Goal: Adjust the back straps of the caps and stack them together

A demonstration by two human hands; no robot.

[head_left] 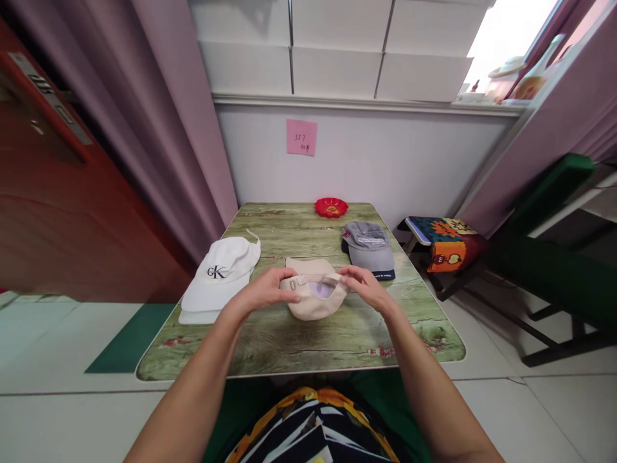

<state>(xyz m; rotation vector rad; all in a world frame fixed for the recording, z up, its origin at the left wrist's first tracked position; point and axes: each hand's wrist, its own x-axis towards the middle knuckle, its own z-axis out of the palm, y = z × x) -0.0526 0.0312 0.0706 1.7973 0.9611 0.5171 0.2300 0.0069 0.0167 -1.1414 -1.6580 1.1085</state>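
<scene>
A cream baseball cap (315,310) is held over the middle of the table, its back opening and adjustable strap facing me. My left hand (267,289) pinches the strap's left end near a small buckle, thumb and fingers closed on it. On the other side my right hand (365,286) grips the right end of the strap with its fingertips. Left of these hands lies a white cap (224,270) with black "CK" lettering, its strap end sticking up. A grey cap (369,244) with a dark brim edge rests to the right, beyond my right hand.
The wooden-patterned green table (289,350) stands against a white wall. A red scalloped dish (331,207) sits at its far edge. Above it a pink note (301,137) is stuck to the wall. A green chair (554,270) and a stool with a colourful cloth (450,241) are at the right.
</scene>
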